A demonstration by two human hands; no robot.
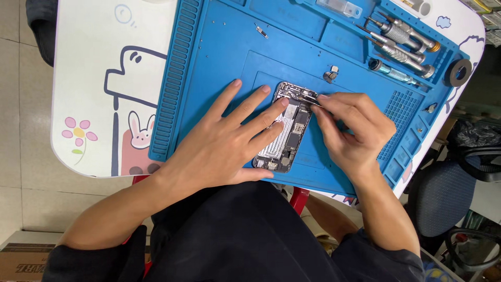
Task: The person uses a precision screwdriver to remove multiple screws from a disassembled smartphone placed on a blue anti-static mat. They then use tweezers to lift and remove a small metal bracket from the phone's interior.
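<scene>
Hands work low in the view over an opened phone (286, 133), which lies on the recessed middle of a blue repair mat (219, 62), its long axis running away from the person, back cover off and circuit boards showing. The left hand (224, 143) lies flat across the phone's left side, fingers spread apart and pressing down, holding nothing; the fingertips reach the upper edge of the frame. The right hand (352, 128) has its thumb and forefinger pinched together on thin metal tweezers (308, 98), whose tips sit at the phone's top right corner. Whether the tips grip a part there is too small to tell.

Done well, this step likely calls for steady downward pressure from the spread hand so the phone does not slide, and for a light, level pull with the tweezers, since a slip could scratch the board or flick a small part away.

Just beyond the phone, a small metal part (331, 74) rests on the mat. Farther still, several screwdrivers (402, 44) lie in the mat's top right tray, and a dark ring (460, 71) sits at the edge of the white cartoon-printed table (94, 62).
</scene>
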